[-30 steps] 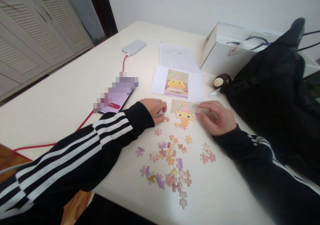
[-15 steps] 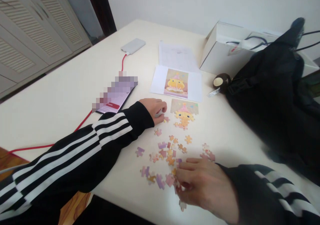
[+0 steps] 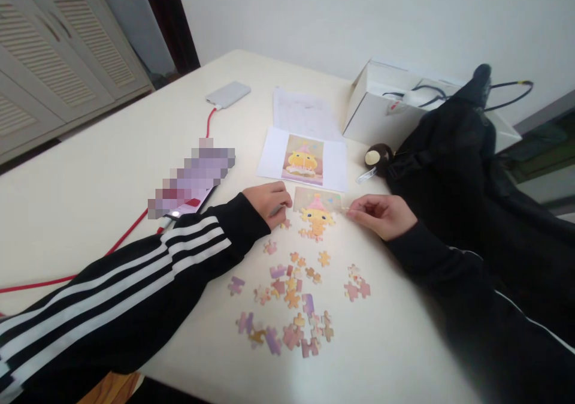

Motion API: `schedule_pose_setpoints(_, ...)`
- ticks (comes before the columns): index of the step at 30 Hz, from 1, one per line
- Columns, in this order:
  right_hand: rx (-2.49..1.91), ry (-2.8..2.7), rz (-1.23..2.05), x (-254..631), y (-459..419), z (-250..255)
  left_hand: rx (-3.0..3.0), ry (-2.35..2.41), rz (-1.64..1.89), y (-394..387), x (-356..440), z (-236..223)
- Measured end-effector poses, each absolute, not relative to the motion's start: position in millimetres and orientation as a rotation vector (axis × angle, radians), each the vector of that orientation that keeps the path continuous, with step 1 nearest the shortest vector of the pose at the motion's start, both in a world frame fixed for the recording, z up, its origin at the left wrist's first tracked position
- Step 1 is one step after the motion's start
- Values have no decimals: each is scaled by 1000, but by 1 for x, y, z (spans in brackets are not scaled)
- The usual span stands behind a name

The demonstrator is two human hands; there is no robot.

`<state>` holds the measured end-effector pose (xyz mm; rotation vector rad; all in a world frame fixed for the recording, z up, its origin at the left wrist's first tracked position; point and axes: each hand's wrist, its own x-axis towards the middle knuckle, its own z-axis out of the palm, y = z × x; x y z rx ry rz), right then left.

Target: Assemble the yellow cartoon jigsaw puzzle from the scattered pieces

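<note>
A partly assembled jigsaw puzzle [image 3: 317, 199] shows a yellow cartoon figure in a pink party hat, its lower part uneven. At its right edge, my right hand [image 3: 381, 213] pinches a small puzzle piece between thumb and forefinger; most of the piece is hidden. My left hand [image 3: 268, 203] rests on the table at the puzzle's left side, fingers loosely bent, with a gap between thumb and forefinger and nothing seen in it. A loose piece [image 3: 286, 224] lies by that thumb. Several loose puzzle pieces [image 3: 291, 299] in purple, pink and orange spread nearer me.
Behind the puzzle lies a printed reference picture [image 3: 303, 159] with another paper sheet [image 3: 305, 111] beyond. A phone [image 3: 193, 182] and a power bank [image 3: 228, 95] with red cable are at left. A white box [image 3: 381, 101], black bag [image 3: 458, 170] and round brown item [image 3: 377, 157] stand right.
My right hand has moved from the loose pieces up to the assembled puzzle's right edge, now pinching a piece. My left hand stays beside the puzzle. The view has shifted slightly.
</note>
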<state>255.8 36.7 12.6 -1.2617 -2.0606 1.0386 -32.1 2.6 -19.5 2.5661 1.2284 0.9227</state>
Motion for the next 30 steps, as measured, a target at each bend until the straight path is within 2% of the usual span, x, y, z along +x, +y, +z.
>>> schedule_pose_setpoints(13,-1274,-2287,805,243,32,5,2554,1176,1012,8,-29,-25)
schedule_pose_setpoints(24,-878,-2391,519,248,30,1,2539,1186,1026,6,-30,-24)
schedule_pose_setpoints(30,-866,-2412,455,248,31,0,2564,1137,1069,7,-31,-27)
